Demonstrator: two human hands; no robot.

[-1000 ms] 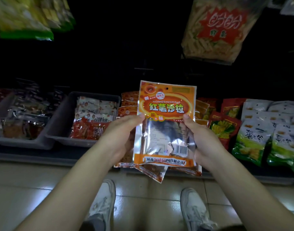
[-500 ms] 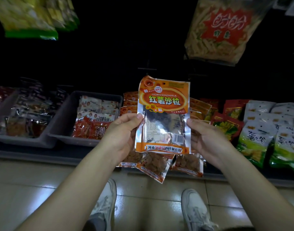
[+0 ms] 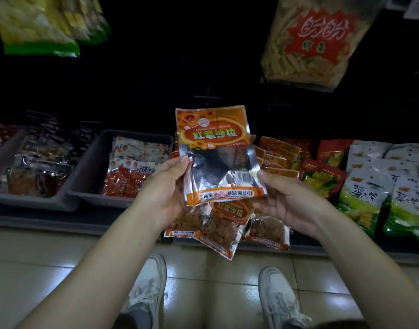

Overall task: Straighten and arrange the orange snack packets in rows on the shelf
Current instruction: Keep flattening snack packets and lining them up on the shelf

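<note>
**Orange snack packet** (image 3: 215,155): 1 piece. Orange header with red oval and yellow characters, silver lower half with a clear window, barcode at lower right, orange strip along the bottom. Held upright in the air in front of the shelf (image 3: 49,220), top leaning slightly left. Positioned between both hands and above the loose packets.

**Left hand** (image 3: 165,186): at the packet's left edge, about mid-height. Thumb laid on the front, fingers behind and out of sight. Pinches that edge.

**Right hand** (image 3: 284,200): at the packet's lower right corner. Palm turned upward, thumb tip against the right edge beside the barcode, fingers curled under the bottom strip. Holds that corner.

**Loose orange packets** (image 3: 224,230): 3 pieces, same print. Lying askew at the shelf's front lip, directly below the held packet. Middle 1 tilted, with its corner overhanging toward the floor.

**Stacked orange packets** (image 3: 278,150): overlapping row further back on the shelf, just right of the held packet.

**Grey bin** (image 3: 94,172): left of the hands, holding red-and-white sachets (image 3: 132,169).

**Red packets** (image 3: 322,176) and **green-and-white bags** (image 3: 365,200): right of the orange stock, on the same shelf.

**Hanging bag** (image 3: 315,39): upper right, clear with a red starburst label.

**Tiled floor** (image 3: 37,269): 2 white shoes (image 3: 149,288) below the arms.
</note>
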